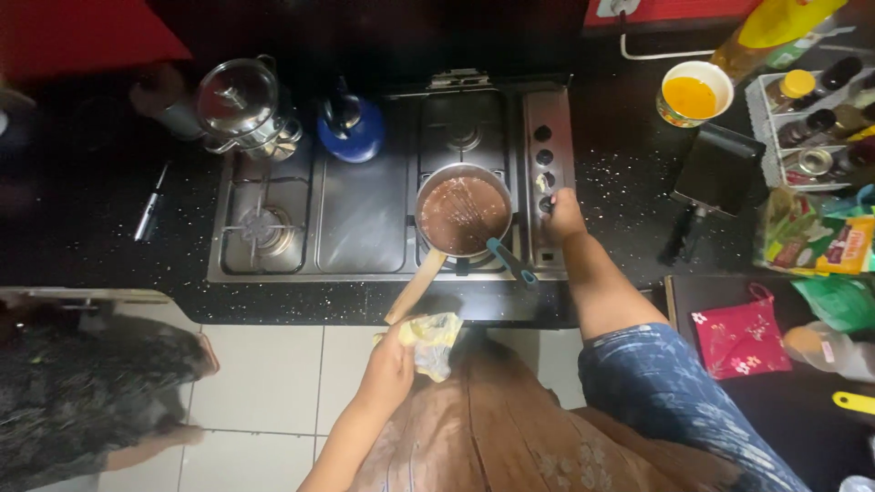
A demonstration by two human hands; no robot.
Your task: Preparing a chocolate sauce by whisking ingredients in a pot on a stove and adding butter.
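A steel saucepan (pixel 463 215) of brown liquid sits on the front right burner of a steel gas hob (pixel 365 214). A whisk with a blue handle (pixel 510 261) rests in it, and its wooden handle (pixel 417 286) points toward me. My right hand (pixel 562 214) reaches to the column of black control knobs (pixel 544 179) at the hob's right edge and touches a lower knob. My left hand (pixel 394 357) hangs below the counter edge, closed on a crumpled yellowish cloth (pixel 432 339).
A blue kettle (pixel 351 128) and stacked steel pots (pixel 241 105) stand at the back left. A knife (pixel 149 205) lies on the dark counter. To the right are a cup of orange liquid (pixel 694 94), a black square pan (pixel 715 173), a spice rack (pixel 816 128) and a red pot holder (pixel 743 334).
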